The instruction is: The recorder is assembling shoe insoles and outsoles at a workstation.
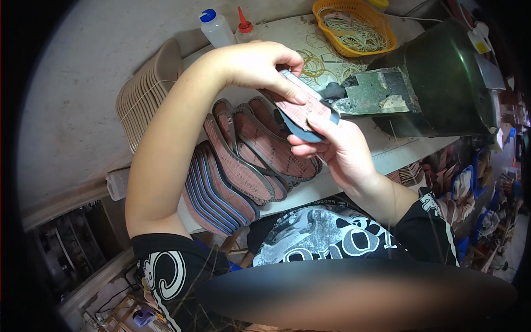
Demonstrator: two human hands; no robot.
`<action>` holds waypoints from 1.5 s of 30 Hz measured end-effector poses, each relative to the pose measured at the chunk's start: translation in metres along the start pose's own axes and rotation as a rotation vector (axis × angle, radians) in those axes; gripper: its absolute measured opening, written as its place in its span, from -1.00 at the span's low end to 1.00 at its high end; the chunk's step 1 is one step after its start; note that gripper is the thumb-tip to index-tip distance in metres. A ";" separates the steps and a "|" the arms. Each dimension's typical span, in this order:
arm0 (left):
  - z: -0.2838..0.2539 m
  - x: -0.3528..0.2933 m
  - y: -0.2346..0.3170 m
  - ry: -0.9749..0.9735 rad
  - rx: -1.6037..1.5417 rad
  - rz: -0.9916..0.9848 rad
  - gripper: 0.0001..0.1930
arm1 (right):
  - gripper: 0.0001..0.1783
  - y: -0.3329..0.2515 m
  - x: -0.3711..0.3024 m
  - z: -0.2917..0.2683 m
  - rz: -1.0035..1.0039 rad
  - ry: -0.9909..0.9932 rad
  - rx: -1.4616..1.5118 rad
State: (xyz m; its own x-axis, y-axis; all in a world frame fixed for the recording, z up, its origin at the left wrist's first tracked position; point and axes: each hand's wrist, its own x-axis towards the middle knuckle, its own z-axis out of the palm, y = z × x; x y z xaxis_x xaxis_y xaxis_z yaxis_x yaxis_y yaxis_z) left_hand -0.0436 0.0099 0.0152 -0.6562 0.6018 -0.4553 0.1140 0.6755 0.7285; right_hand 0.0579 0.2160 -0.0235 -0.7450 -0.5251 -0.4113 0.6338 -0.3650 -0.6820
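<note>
In front of my chest both hands hold one insole point(297, 110), pinkish on the face with a dark blue edge, tilted beside a machine's metal plate. My left hand point(260, 65) comes over from above, its thumb pressed on the upper part of the face. From below, my right hand point(347, 145) pinches the lower end between thumb and fingers. Below my left wrist lie several pink insoles with dark stitched rims point(243, 174). Nearer to me stands a row of pink insoles with blue-grey edges point(213, 193).
A green machine point(442, 77) with a worn metal plate point(381, 91) occupies the right. Behind are an orange basket point(394, 44) of rubber bands, a blue-capped bottle point(220, 32) and a red-tipped bottle point(244, 30). A banded stack of beige insoles point(141, 102) leans at the wall.
</note>
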 end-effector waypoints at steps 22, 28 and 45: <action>0.074 -0.040 0.016 0.300 -0.324 -0.284 -0.63 | -0.61 -0.012 -0.003 -0.014 0.066 -0.001 -0.210; 0.081 -0.042 0.035 0.237 -0.662 -0.373 -0.64 | -0.65 -0.016 -0.009 -0.030 0.079 -0.109 -0.248; 0.057 -0.023 0.012 0.396 -0.549 -0.407 -0.44 | -0.70 -0.014 -0.034 -0.065 0.096 -0.140 -0.245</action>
State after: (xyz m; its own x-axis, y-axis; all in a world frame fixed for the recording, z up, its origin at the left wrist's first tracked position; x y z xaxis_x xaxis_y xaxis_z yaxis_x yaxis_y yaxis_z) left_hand 0.0150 0.0288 0.0056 -0.7961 0.0861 -0.5989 -0.5086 0.4411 0.7394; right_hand 0.0607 0.2888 -0.0386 -0.6374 -0.6555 -0.4049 0.6181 -0.1213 -0.7767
